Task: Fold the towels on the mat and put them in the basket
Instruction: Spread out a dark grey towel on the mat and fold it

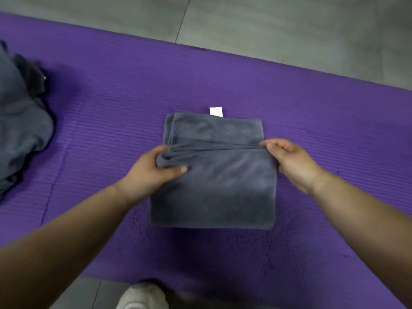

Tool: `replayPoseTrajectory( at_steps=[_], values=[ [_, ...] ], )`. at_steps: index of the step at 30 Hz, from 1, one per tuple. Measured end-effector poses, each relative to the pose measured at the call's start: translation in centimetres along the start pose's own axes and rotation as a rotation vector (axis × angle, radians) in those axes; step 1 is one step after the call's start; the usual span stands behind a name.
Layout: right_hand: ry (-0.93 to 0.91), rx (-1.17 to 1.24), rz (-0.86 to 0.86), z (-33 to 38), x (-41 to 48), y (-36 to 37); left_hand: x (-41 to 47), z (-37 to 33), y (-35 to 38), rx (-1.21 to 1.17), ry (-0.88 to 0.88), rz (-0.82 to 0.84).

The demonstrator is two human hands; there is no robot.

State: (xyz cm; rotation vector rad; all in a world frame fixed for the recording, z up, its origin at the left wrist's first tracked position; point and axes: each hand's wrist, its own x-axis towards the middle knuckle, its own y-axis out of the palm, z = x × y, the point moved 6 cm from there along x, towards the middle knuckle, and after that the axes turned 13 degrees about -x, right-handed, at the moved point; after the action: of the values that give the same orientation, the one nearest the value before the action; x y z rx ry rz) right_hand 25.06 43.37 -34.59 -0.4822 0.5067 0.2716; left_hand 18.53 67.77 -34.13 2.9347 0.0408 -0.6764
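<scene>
My left hand [153, 172] and right hand [289, 163], fingers curled, pinch the raised fold of the towel [214, 188] at the centre of the mat [323, 121]; I should carry both ends over level.

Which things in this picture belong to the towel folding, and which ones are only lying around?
For the job: grey towel, gripped by the left hand and right hand; towel pile at the left; purple mat. No basket in view.
Only around: white shoe; tiled floor.
</scene>
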Motion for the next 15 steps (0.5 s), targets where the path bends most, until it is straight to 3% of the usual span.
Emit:
replayPoseTrajectory(
  at_steps=[3,5,8,15],
  values=[
    [0.007,-0.05,0.054,-0.2,2.1,0.8,3.7,-0.6,-0.6,0.216,0.091,-0.126],
    [-0.024,-0.219,-0.049,-0.2,3.3,0.6,5.1,-1.1,-0.5,0.29,0.129,-0.154],
    [-0.053,-0.246,-0.27,0.7,4.6,-0.8,6.4,-2.0,-0.8,0.338,0.187,-0.231],
    [-0.119,-0.51,-0.382,3.3,6.7,-1.2,8.9,-3.2,-2.0,0.512,0.196,-0.387]
  ],
)
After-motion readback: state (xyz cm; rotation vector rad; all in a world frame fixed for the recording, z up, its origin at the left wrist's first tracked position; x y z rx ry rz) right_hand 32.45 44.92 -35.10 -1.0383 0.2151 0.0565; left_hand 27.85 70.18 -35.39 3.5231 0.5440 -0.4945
